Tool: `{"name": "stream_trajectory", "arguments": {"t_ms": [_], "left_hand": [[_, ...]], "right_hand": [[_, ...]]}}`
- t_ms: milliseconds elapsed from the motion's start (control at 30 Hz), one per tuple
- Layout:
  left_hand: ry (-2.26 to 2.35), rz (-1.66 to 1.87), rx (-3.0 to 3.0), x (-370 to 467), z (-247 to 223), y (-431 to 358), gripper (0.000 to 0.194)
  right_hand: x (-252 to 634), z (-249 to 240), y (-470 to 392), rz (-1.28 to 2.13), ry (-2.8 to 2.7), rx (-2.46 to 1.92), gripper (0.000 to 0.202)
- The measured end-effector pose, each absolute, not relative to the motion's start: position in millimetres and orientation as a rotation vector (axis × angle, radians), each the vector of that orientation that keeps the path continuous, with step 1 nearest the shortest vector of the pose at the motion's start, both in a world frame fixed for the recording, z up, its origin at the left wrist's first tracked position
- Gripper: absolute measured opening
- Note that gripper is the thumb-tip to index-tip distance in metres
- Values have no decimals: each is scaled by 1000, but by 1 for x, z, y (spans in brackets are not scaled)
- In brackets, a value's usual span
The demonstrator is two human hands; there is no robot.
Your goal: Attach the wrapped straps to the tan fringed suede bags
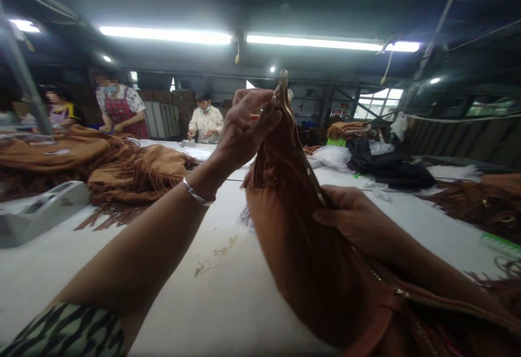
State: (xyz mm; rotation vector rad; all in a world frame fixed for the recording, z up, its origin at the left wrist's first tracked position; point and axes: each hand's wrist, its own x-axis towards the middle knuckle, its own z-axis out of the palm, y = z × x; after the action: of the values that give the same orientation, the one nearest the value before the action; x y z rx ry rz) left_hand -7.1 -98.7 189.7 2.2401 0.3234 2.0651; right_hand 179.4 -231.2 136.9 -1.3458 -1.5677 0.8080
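Note:
A brown suede bag (pixel 293 248) with a metal zipper (pixel 306 168) along its edge is held up over the white table (pixel 228 292). My left hand (pixel 244 129) is raised and pinches the bag's top end, near the zipper's end. Lower down, my right hand (pixel 350 221) grips the zippered edge, with its fingers around the seam. A silver bracelet (pixel 197 194) sits on my left wrist. Short fringe hangs from the bag just below my left hand.
Piles of brown fringed bags (pixel 122 167) lie at the left and at the right edge (pixel 476 205). A white tape dispenser (pixel 40 210) sits at the left. Dark fabric and plastic bags (pixel 382 167) lie at the far right. Three people work at the far end.

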Motion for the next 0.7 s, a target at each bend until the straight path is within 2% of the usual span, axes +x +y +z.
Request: {"name": "stream_trajectory", "arguments": {"t_ms": [100,167,233,300,367,500,567,700], "left_hand": [[507,1708,2514,-6,203,-106,16],[762,1348,2660,6,188,-111,13],[1011,954,2727,23,155,-113,17],[1058,725,2739,37,109,-110,21],[1068,579,2732,46,62,-104,22],[1050,375,2731,58,-8,-90,18],[1005,305,2749,64,-27,-84,18],[1006,268,2771,71,-47,-75,26]], "right_hand": [[133,101,-239,1275,-1293,-1006,28],[99,69,-240,1382,-1169,-834,29],[74,34,-235,1343,-1115,-808,34],[66,3,-227,1287,-1183,-1006,36],[79,-22,-221,1349,-1270,-1176,28],[151,-40,-216,1492,-1359,-1544,11],[196,-33,-208,1317,-1313,-1737,13],[267,-6,-160,742,-1193,-1956,22]]}}
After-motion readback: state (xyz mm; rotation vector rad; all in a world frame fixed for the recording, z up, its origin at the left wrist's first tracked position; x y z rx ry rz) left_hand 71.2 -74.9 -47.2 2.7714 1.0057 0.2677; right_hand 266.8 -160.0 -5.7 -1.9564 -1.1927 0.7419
